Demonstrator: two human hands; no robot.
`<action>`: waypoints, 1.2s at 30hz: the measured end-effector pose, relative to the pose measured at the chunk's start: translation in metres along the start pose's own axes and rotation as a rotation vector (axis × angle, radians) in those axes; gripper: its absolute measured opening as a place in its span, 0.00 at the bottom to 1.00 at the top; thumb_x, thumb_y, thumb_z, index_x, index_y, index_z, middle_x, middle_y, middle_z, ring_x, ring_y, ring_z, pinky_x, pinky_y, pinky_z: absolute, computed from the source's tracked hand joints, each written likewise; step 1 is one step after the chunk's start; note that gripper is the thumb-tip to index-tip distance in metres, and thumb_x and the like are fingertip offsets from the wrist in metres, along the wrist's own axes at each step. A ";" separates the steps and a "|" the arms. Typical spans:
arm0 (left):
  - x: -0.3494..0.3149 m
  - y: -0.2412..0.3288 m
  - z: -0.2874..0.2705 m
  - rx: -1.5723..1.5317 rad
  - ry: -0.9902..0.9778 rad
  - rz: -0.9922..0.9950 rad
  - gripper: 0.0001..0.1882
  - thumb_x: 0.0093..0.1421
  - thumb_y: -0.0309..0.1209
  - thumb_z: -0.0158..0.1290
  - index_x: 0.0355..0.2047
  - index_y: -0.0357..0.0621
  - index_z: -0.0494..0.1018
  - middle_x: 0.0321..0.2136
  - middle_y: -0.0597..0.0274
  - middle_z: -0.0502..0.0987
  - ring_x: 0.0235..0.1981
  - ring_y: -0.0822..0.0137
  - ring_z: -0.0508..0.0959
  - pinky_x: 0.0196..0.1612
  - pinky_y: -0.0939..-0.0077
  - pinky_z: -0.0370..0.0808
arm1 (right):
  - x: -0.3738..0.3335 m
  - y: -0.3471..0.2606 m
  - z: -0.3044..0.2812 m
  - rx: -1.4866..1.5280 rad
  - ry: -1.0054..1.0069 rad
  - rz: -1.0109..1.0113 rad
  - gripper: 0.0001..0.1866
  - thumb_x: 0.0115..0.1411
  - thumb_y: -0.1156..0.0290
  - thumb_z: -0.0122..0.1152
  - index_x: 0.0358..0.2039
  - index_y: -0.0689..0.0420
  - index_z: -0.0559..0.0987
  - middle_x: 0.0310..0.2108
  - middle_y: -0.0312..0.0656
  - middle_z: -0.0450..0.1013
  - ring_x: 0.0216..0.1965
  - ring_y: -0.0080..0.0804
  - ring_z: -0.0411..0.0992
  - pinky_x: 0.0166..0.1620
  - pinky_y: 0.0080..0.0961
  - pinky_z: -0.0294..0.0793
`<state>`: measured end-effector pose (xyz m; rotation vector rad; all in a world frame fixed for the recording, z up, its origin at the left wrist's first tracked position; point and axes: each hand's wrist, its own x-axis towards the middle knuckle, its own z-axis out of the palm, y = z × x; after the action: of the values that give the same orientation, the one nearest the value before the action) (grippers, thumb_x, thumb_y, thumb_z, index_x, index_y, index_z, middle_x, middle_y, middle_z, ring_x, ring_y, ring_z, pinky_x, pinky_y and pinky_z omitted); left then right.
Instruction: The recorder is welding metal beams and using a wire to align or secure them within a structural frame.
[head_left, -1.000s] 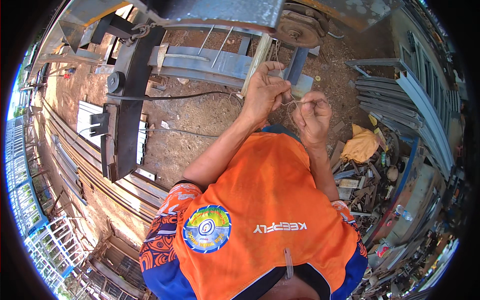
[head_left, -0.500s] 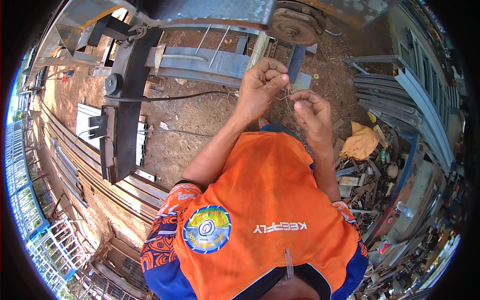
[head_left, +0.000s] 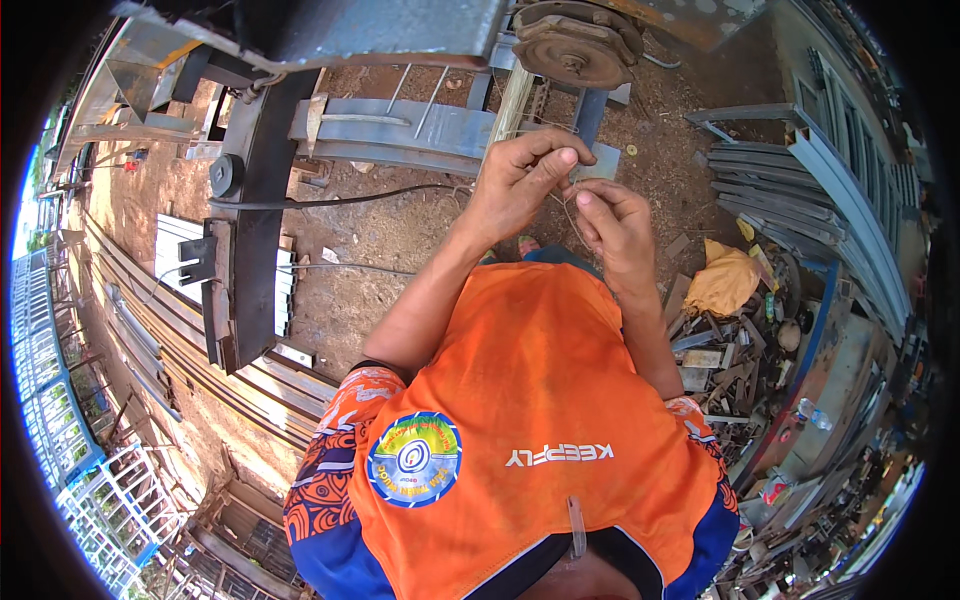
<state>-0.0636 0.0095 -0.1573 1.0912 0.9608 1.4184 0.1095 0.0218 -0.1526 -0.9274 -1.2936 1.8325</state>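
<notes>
A thin tan string [head_left: 568, 212] runs between my hands in front of my chest, with a slack loop hanging toward my right palm. My left hand [head_left: 520, 182] pinches it between thumb and forefinger, the other fingers curled. Close beside and slightly lower, my right hand [head_left: 614, 222] also pinches the string, thumb against its bent fingers. The fingertips of both hands nearly meet. Whether the string is knotted there is too small to tell. Beyond my left hand stands a bundle of pale strands [head_left: 511, 100], near a rusty round wheel [head_left: 573, 58].
A dark steel beam [head_left: 252, 190] rises at the left, with a black cable [head_left: 345, 198] running from it. Steel plate framing [head_left: 400, 135] lies ahead. Stacked metal profiles [head_left: 770, 185], a yellow-orange sack [head_left: 722, 282] and scrap metal pieces [head_left: 735, 360] occupy the right.
My right hand has come slightly left and closer to the left hand, which has dropped a little. The string's spread between them has narrowed.
</notes>
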 end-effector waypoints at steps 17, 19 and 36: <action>-0.030 0.009 0.032 -0.253 0.178 0.194 0.09 0.68 0.21 0.51 0.47 0.32 0.68 0.37 0.53 0.82 0.28 0.77 0.78 0.29 0.85 0.75 | 0.002 -0.005 0.002 0.073 0.027 -0.027 0.19 0.71 0.69 0.49 0.58 0.65 0.73 0.20 0.36 0.72 0.16 0.14 0.64 0.20 0.13 0.63; -0.031 0.014 0.029 -0.262 0.207 0.183 0.08 0.67 0.21 0.52 0.46 0.32 0.69 0.38 0.53 0.81 0.28 0.77 0.78 0.29 0.85 0.74 | 0.001 -0.005 0.002 0.071 0.037 -0.053 0.21 0.71 0.69 0.48 0.61 0.64 0.71 0.20 0.37 0.73 0.16 0.15 0.64 0.20 0.13 0.63; -0.032 0.020 0.028 0.085 0.024 0.294 0.05 0.63 0.22 0.58 0.38 0.34 0.78 0.44 0.54 0.76 0.27 0.74 0.78 0.28 0.82 0.76 | 0.003 0.001 -0.004 0.027 -0.078 -0.153 0.29 0.71 0.70 0.50 0.69 0.63 0.58 0.24 0.36 0.75 0.19 0.17 0.70 0.23 0.14 0.70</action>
<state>-0.0405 -0.0249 -0.1350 1.3223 0.9107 1.6419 0.1118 0.0258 -0.1547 -0.7285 -1.3452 1.7779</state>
